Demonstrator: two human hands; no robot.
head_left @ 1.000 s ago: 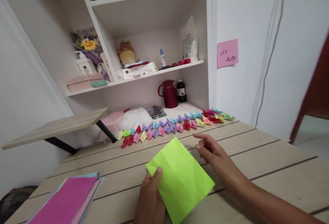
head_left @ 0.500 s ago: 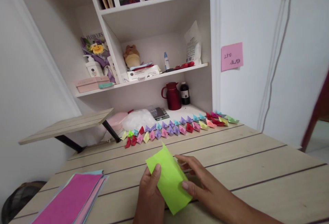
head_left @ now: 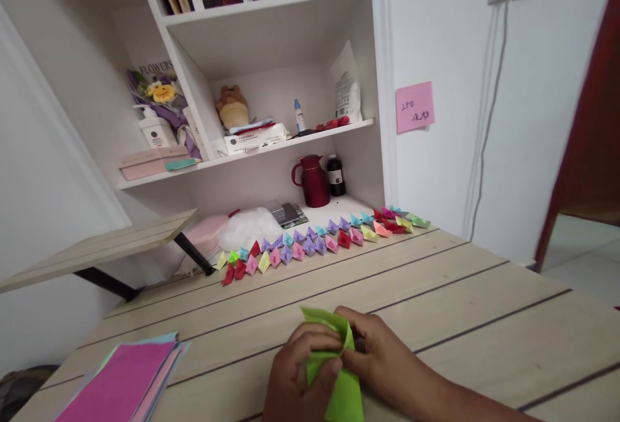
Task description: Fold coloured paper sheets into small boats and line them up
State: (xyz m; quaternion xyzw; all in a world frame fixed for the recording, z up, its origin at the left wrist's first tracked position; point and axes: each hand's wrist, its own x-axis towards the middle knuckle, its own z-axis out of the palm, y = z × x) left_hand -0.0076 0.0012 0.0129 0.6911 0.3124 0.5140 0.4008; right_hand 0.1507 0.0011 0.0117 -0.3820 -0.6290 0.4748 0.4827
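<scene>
A sheet of lime-green paper (head_left: pixel 345 396), partly folded, is held between both hands low over the wooden table (head_left: pixel 436 318). My left hand (head_left: pixel 303 370) wraps over its left side, fingers bent across the top and thumb on the near face. With thumb and fingertips, my right hand (head_left: pixel 375 351) pinches the paper's right edge. The far part of the sheet stands up behind my fingers. Beyond my hands, small folded paper boats (head_left: pixel 320 244) in several colours stand in two rows along the table's back.
A stack of coloured paper (head_left: pixel 123 380), magenta on top, lies at the left. Behind it a small raised shelf (head_left: pixel 111 247) stands on black legs. A dark red jug (head_left: pixel 314 181) and a dark bottle (head_left: pixel 335 175) stand in the shelving. A pink note (head_left: pixel 415 107) sticks to the wall.
The green paper, flatter and more open before, is now bent and gripped lower in view. My left fingers have come over it, and my right hand has closed onto its edge. The view has shifted right.
</scene>
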